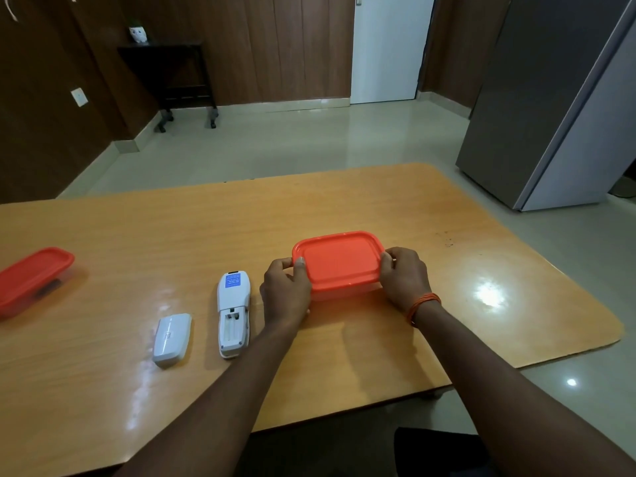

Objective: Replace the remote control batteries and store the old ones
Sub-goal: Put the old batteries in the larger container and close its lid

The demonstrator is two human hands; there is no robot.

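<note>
A clear plastic box with an orange lid stands on the wooden table in front of me. My left hand grips its left end, thumb on the lid's edge. My right hand grips its right end. Left of the box lies a white remote control face down, its battery bay uncovered and empty. The white battery cover lies further left, apart from the remote. No batteries show.
A second box with an orange lid sits at the table's left edge, something dark inside it. A grey fridge stands beyond the table's right corner. A black trolley is by the far wall.
</note>
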